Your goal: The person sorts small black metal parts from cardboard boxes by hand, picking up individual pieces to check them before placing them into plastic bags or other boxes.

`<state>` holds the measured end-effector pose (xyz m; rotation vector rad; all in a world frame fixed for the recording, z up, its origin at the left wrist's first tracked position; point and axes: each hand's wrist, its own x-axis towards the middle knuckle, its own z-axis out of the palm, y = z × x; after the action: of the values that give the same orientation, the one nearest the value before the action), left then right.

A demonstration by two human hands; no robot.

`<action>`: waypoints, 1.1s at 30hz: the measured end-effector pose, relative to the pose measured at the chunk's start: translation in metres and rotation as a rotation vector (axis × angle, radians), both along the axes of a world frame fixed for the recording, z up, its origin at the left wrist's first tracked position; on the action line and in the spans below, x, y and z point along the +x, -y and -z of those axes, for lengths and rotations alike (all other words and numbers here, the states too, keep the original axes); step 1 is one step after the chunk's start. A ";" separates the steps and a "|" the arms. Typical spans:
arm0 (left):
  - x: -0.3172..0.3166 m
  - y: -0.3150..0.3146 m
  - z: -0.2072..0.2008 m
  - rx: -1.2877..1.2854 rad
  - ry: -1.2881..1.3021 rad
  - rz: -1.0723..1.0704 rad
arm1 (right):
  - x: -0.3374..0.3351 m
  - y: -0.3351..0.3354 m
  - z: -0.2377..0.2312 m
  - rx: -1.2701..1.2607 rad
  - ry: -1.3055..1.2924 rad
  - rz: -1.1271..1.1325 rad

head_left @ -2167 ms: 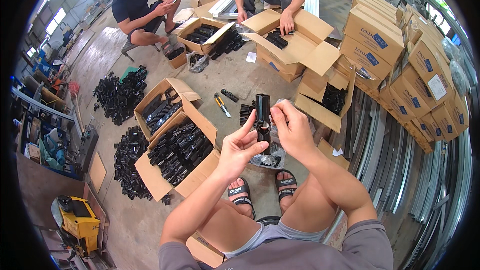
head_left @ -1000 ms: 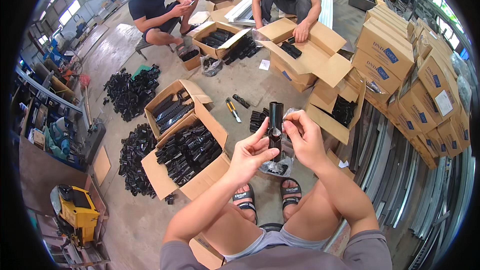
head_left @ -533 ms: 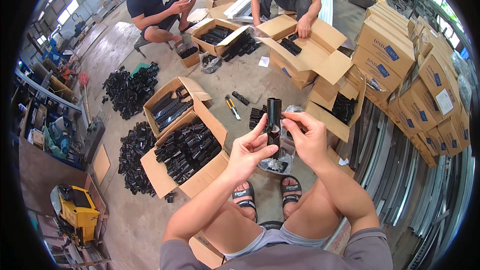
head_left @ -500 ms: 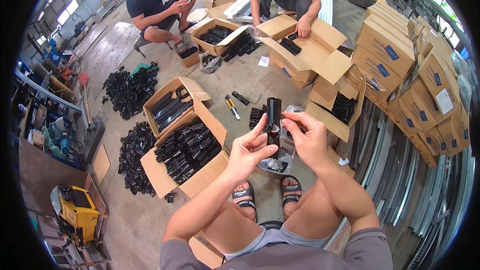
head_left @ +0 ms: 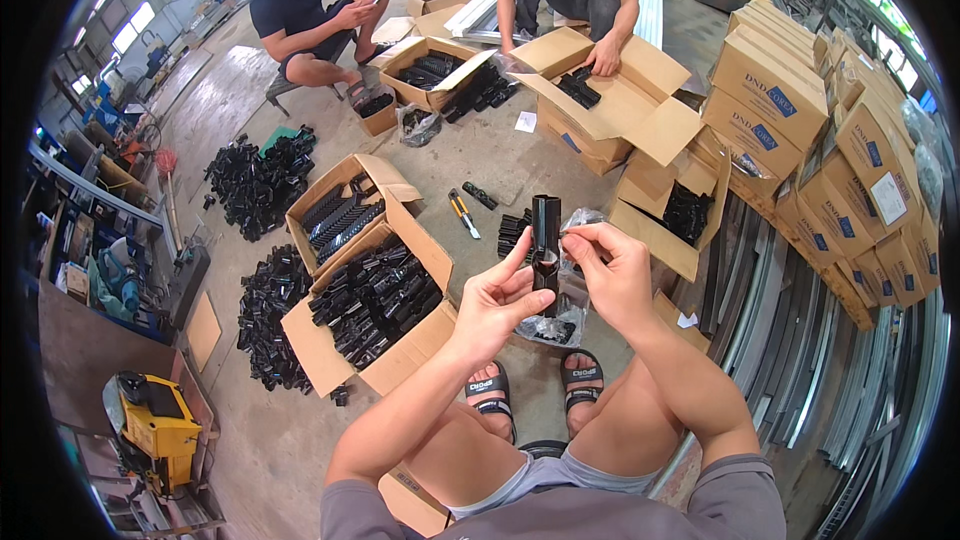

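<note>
Upright before me stands a glossy black tubular fitting, wider at its upper end. My left hand is closed round its lower half, thumb across the front. My right hand makes a pinch against the fitting's right side; whatever lies between its fingertips is too small to make out. Beneath the hands is a see-through plastic bag with small black pieces. Similar black fittings lie on the floor just behind my left hand.
Left of my hands, an open carton holds many black parts, with black heaps beyond. A yellow-handled cutter lies on the floor. One co-worker reaches into a carton; another sits with a phone. Stacked cartons and metal profiles line the right.
Both hands keep nearly the same hold on the fitting. The view has shifted very slightly; nothing has been taken up or let go.
</note>
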<state>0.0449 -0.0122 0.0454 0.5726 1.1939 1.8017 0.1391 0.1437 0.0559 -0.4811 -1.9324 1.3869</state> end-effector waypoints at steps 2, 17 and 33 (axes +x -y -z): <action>0.000 0.000 0.000 0.002 -0.004 0.002 | 0.001 0.000 0.000 0.001 0.007 0.000; 0.001 0.001 0.004 0.009 -0.050 0.020 | 0.004 -0.001 -0.008 0.098 0.088 -0.113; 0.004 0.001 -0.001 0.012 -0.003 0.018 | 0.000 -0.002 -0.003 0.025 0.071 -0.171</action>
<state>0.0494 -0.0127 0.0463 0.5910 1.1771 1.7949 0.1392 0.1457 0.0591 -0.3644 -2.0868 1.4678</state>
